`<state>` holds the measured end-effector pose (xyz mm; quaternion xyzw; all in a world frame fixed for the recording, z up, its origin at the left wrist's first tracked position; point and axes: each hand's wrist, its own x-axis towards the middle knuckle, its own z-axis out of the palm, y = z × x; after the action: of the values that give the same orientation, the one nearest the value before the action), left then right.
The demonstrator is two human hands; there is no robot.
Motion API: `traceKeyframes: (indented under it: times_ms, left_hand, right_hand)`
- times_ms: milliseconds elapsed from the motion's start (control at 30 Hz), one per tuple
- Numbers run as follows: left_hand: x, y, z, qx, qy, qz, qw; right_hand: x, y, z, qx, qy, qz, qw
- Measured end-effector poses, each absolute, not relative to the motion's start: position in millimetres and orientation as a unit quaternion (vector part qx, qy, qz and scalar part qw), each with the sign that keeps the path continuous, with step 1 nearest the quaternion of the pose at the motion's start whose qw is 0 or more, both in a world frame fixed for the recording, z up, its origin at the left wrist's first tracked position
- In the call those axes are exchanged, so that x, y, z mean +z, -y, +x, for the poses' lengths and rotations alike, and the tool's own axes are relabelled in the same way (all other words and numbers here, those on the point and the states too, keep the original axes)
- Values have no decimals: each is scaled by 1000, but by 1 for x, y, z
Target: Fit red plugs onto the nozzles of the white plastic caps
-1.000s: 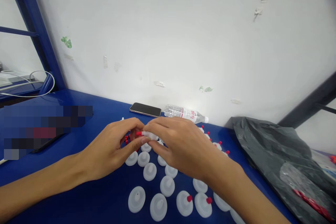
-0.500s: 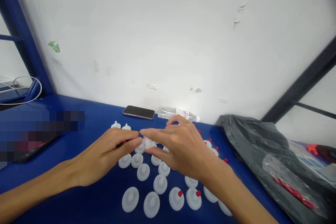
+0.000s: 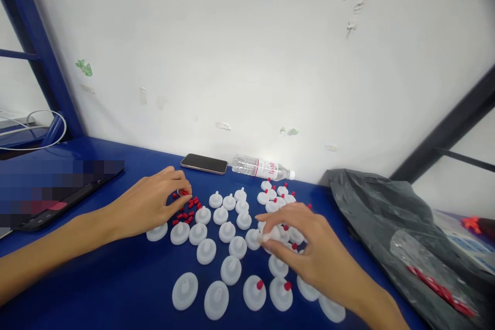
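On the left, my left hand (image 3: 157, 203) has its fingers curled down at a pile of small red caps (image 3: 189, 214). Red shows between thumb and fingers, where a cap is pinched. My right hand (image 3: 309, 247) grips a white disc-shaped lid with a spout (image 3: 271, 235) between thumb and fingers, above other lids on the right. Several white lids with bare spouts (image 3: 206, 251) lie spread over the middle of the table. Under and around my right hand are white lids with red caps on their spouts (image 3: 281, 294).
A phone (image 3: 204, 163) and a clear plastic bottle (image 3: 263, 167) lie along the wall. Dark plastic sheeting (image 3: 371, 216) covers the right side, with a clear bag of red pieces (image 3: 433, 273) on it. A dark flat device (image 3: 69, 203), partly blurred out, lies at left on the blue table (image 3: 96, 289).
My hands, together at the centre before, have parted. The left moved to the red caps; the right moved right with a white lid. The red pile now shows.
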<state>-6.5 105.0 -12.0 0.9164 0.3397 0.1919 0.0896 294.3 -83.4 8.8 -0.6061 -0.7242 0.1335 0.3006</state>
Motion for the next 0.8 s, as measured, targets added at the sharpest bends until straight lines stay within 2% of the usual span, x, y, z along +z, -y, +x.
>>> traceKeyframes:
  times_ms: [367,600,800]
  left_hand:
    - [-12,-105,-7,183,-355,911,105]
    - [-4,-94,-6,241,-325,909,101]
    - [0,-79,-3,343,-236,907,67]
  right_hand:
    - [3,86,286,77,787,-572,220]
    - [20,108,304,-64,796,-559,221]
    - [-23,118,294,-151,824,-503,213]
